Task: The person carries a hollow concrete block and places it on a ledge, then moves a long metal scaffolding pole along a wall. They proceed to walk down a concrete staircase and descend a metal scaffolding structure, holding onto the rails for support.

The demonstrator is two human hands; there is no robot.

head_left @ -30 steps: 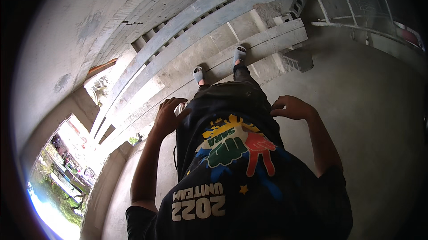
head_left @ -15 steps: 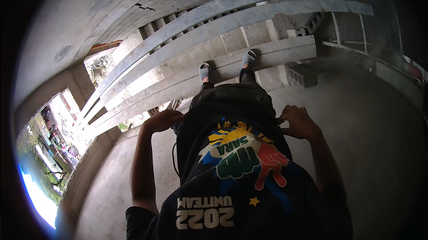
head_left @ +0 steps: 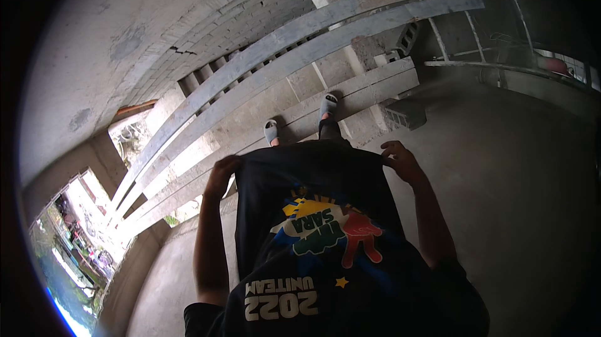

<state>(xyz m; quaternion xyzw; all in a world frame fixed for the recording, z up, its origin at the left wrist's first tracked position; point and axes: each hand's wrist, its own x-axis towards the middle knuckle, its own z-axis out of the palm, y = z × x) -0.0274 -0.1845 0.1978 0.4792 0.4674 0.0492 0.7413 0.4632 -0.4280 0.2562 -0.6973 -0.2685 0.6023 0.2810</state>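
I am wearing a black T-shirt with a colourful print across its front. My left hand pinches the shirt's hem at the left corner. At the right corner my right hand grips the same hem between thumb and fingers. The cloth is stretched wide between both hands, held out from my body. Beyond the hem, my feet in grey slide sandals stand on a pale plank; the shirt hides most of my legs.
Two long grey beams curve across ahead of me. Hollow concrete blocks lie under the plank's right end. A metal frame stands at the right. Openings to outdoors are at the left, and a block wall rises beyond.
Both hands have drawn the shirt's hem up and outward, so the cloth is now stretched wide and covers the waist. The view has shifted slightly, moving my feet left and down in the picture.
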